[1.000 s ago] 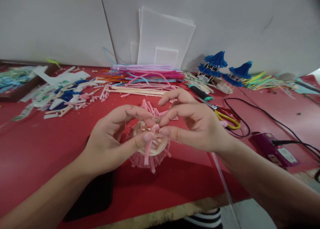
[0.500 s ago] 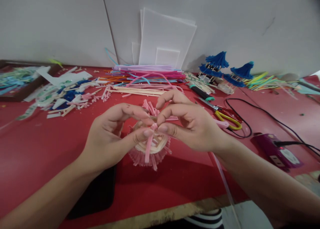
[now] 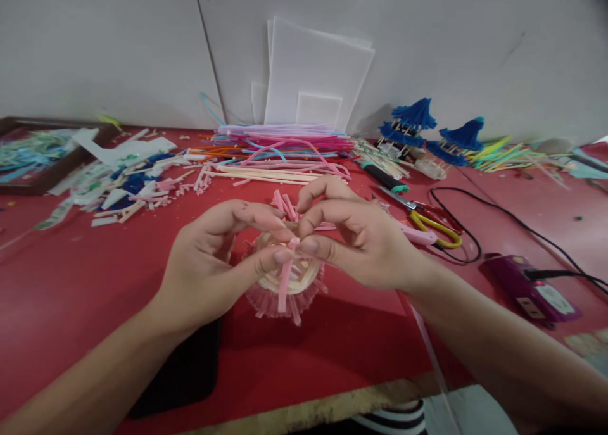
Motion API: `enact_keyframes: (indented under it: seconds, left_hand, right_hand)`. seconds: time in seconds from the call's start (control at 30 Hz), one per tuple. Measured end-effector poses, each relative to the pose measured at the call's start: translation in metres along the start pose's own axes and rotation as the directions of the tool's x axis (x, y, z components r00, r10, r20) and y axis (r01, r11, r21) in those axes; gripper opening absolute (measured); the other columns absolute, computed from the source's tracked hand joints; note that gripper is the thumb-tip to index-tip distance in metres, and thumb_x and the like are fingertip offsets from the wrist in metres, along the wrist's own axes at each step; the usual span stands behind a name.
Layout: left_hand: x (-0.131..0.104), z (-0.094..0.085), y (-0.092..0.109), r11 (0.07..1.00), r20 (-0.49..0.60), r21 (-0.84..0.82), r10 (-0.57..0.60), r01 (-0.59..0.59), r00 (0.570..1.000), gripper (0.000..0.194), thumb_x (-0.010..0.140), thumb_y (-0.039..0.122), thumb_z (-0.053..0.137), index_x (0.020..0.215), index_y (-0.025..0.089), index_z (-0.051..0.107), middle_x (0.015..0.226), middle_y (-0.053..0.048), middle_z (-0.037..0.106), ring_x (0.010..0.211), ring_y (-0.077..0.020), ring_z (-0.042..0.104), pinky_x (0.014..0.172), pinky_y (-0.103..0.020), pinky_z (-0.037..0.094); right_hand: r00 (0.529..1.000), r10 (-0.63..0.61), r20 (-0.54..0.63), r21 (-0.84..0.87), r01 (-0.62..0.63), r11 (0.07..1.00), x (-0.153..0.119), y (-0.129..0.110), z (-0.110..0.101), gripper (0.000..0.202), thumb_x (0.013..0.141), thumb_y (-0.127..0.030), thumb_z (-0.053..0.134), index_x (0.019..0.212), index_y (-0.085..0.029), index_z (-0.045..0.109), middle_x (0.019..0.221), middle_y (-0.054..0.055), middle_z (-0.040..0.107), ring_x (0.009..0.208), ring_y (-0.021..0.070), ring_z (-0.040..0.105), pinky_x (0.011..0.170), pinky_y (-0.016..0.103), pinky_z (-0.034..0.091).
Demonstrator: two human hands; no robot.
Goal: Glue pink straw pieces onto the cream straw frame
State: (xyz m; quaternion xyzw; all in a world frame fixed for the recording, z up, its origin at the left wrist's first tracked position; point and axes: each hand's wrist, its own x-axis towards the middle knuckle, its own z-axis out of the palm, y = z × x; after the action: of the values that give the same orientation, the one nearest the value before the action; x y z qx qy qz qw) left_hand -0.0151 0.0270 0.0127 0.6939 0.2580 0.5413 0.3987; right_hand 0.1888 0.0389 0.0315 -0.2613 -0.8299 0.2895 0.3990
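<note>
Red tabletop (image 3: 332, 353) backs our pink-fringed ring (image 3: 270, 301) at centre; over it our left hand (image 3: 202, 264) pinches a pink strip (image 3: 284, 289), probably steadying it beside our narrowed right hand (image 3: 375, 239) (grip unclear), scissors (image 3: 418, 220) handy towards three o'clock.

craft workspace — red table (image 3: 304, 365), colored strips (image 3: 289, 144), scissors (image 3: 439, 229)

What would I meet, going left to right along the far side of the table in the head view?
Brown tray, heap of mixed scraps, bundle of coloured sticks, first blue-topped model, second blue-topped model, yellow and green strips.
</note>
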Motion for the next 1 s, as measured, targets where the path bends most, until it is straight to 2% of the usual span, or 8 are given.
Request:
enact_keyframes:
  seconds: [0.1, 0.2, 0.33, 0.47, 0.6, 0.73, 0.87, 1.0]
  left_hand:
    - [-0.001, 0.0, -0.001, 1.0, 0.019, -0.005, 0.013, -0.013, 1.0, 0.021, 0.079, 0.01, 0.078, 0.097, 0.019, 0.069, 0.089, -0.001, 0.073, 0.085, -0.0114, 0.069, 0.079, -0.02, 0.056]
    - [-0.004, -0.002, -0.004, 1.0, -0.023, -0.019, 0.013, -0.013, 1.0, 0.027, 0.085, 0.02, 0.074, 0.111, 0.02, 0.066, 0.106, -0.004, 0.07, 0.1, -0.014, 0.067, 0.091, -0.024, 0.054]
    - [-0.015, -0.01, -0.01, 1.0, -0.057, -0.004, -0.022, 0.022, 0.998, 0.049, 0.09, 0.054, 0.062, 0.128, 0.022, 0.059, 0.129, -0.008, 0.061, 0.123, -0.0218, 0.056, 0.107, -0.031, 0.045]
    - [-0.027, -0.018, -0.017, 0.989, 0.061, 0.11, -0.108, 0.101, 0.992, 0.087, 0.066, 0.069, 0.077, 0.138, 0.029, 0.05, 0.143, -0.011, 0.051, 0.133, -0.0335, 0.048, 0.114, -0.044, 0.04]
    - [-0.037, -0.015, -0.019, 0.952, 0.146, 0.273, -0.182, 0.137, 0.972, 0.11, 0.051, 0.066, 0.087, 0.144, 0.031, 0.038, 0.143, -0.016, 0.049, 0.127, -0.0409, 0.054, 0.107, -0.055, 0.047]
    - [-0.039, -0.003, -0.016, 0.93, 0.141, 0.33, -0.221, 0.165, 0.965, 0.093, 0.068, 0.039, 0.087, 0.141, 0.035, 0.03, 0.127, -0.01, 0.058, 0.103, -0.0317, 0.068, 0.086, -0.047, 0.062]
    - [-0.038, 0.004, -0.011, 0.957, 0.158, 0.244, -0.2, 0.159, 0.967, 0.083, 0.072, 0.026, 0.08, 0.137, 0.037, 0.03, 0.115, -0.007, 0.064, 0.09, -0.0281, 0.072, 0.067, -0.037, 0.066]
    - [-0.042, -0.001, -0.01, 0.933, 0.179, 0.353, -0.142, 0.071, 0.974, 0.083, 0.072, 0.029, 0.079, 0.14, 0.031, 0.032, 0.124, -0.013, 0.058, 0.11, -0.0342, 0.066, 0.082, -0.044, 0.065]
  right_hand:
    - [0.999, 0.023, -0.03, 0.039, -0.022, 0.999, 0.0, 0.002, -0.003, 0.012, 0.086, -0.024, 0.07, 0.077, -0.018, 0.067, 0.098, 0.005, 0.057, 0.101, 0.0164, 0.057, 0.096, 0.035, 0.046]
    - [0.985, 0.072, -0.158, 0.097, -0.056, 0.994, -0.002, 0.01, -0.015, 0.005, 0.085, -0.026, 0.071, 0.085, -0.021, 0.071, 0.099, 0.003, 0.063, 0.104, 0.017, 0.059, 0.096, 0.034, 0.047]
    - [0.881, 0.202, -0.427, 0.173, -0.14, 0.975, -0.014, 0.029, -0.036, 0.012, 0.09, -0.033, 0.065, 0.097, -0.027, 0.073, 0.096, 0.0, 0.069, 0.091, 0.0152, 0.063, 0.083, 0.031, 0.052]
    - [0.796, 0.188, -0.576, 0.003, -0.228, 0.974, -0.036, 0.039, -0.039, 0.017, 0.092, -0.037, 0.063, 0.087, -0.026, 0.076, 0.08, 0.001, 0.072, 0.074, 0.0152, 0.065, 0.068, 0.031, 0.052]
    - [0.884, 0.048, -0.466, -0.155, -0.135, 0.979, -0.052, 0.034, -0.026, 0.041, 0.101, -0.034, 0.046, 0.071, -0.023, 0.073, 0.066, 0.002, 0.067, 0.067, 0.0158, 0.064, 0.068, 0.033, 0.052]
    - [0.948, -0.121, -0.294, -0.308, 0.026, 0.951, -0.054, 0.03, -0.014, 0.028, 0.099, -0.025, 0.045, 0.096, -0.018, 0.072, 0.084, 0.007, 0.072, 0.078, 0.0165, 0.068, 0.073, 0.031, 0.055]
    - [0.961, -0.217, -0.169, -0.353, 0.147, 0.924, -0.053, 0.031, -0.006, 0.027, 0.089, -0.011, 0.053, 0.113, -0.013, 0.064, 0.093, 0.01, 0.073, 0.088, 0.0176, 0.068, 0.078, 0.031, 0.058]
    - [0.934, -0.337, -0.12, -0.294, 0.291, 0.91, -0.055, 0.031, -0.004, 0.04, 0.075, -0.004, 0.051, 0.112, -0.012, 0.062, 0.087, 0.009, 0.07, 0.081, 0.0177, 0.066, 0.073, 0.032, 0.06]
